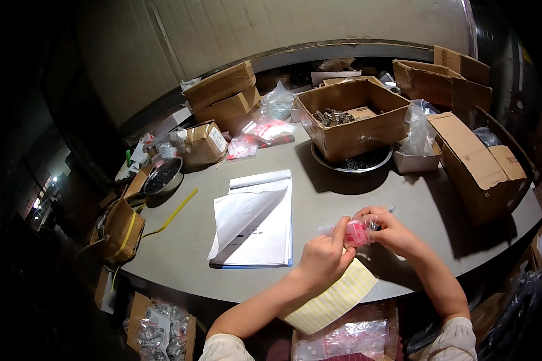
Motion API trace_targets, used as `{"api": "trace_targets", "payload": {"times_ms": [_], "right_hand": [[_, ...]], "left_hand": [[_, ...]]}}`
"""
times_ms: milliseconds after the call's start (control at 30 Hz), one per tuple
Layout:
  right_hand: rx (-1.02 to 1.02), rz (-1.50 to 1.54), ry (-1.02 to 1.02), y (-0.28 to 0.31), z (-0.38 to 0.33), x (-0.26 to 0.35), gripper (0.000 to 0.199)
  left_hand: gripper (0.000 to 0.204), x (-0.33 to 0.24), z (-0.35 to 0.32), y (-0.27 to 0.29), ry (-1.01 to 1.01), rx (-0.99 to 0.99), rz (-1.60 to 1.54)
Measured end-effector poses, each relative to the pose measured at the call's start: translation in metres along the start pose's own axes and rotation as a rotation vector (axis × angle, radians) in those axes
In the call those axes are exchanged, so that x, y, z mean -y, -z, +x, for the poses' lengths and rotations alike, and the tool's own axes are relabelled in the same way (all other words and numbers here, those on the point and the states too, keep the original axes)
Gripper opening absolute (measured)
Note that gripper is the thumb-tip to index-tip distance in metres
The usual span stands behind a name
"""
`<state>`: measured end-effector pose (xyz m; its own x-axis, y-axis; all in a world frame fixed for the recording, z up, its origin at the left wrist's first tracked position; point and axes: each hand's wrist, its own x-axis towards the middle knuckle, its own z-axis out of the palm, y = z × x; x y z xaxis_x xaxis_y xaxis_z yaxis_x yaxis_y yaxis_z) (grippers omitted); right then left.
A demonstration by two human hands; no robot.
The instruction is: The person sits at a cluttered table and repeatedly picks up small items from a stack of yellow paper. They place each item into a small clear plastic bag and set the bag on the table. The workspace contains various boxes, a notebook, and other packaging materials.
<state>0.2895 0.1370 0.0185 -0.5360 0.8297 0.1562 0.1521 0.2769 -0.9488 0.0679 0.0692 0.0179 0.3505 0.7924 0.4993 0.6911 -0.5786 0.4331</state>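
A small clear plastic bag with pink-red print (358, 233) is held up between my two hands above the near right part of the table. My left hand (324, 257) pinches its left side between thumb and fingers. My right hand (388, 230) is closed around its right end. Something dark shows at the bag's right end, partly hidden by my fingers, and a thin shiny tip sticks out beyond them. Beneath my hands, a strip of pale yellow labels (337, 296) hangs over the table's front edge.
A paper pad (256, 231) lies left of my hands. A cardboard box of metal parts (355, 135) sits on a metal bowl (358, 168) of dark pieces. More boxes (482, 159) stand right. A box of plastic bags (352, 338) is below the table's edge.
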Motion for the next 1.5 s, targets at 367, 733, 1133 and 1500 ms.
{"api": "trace_targets", "payload": {"times_ms": [367,733,1133,1500], "right_hand": [[-0.393,0.242,0.261,0.013,0.001,0.016,0.019],[0.187,0.072,-0.225,0.01,-0.001,0.017,0.029],[0.051,-0.11,0.414,-0.033,-0.022,0.041,0.023],[-0.074,-0.092,0.307,-0.07,-0.057,0.034,0.015]], "left_hand": [[0.037,0.048,0.043,0.019,0.292,-0.123,0.028],[0.052,0.058,0.059,0.084,0.468,-0.174,-0.517],[0.041,-0.007,-0.033,0.09,0.211,-0.365,-0.295],[0.061,-0.039,-0.067,0.102,0.316,-0.045,-0.467]]}}
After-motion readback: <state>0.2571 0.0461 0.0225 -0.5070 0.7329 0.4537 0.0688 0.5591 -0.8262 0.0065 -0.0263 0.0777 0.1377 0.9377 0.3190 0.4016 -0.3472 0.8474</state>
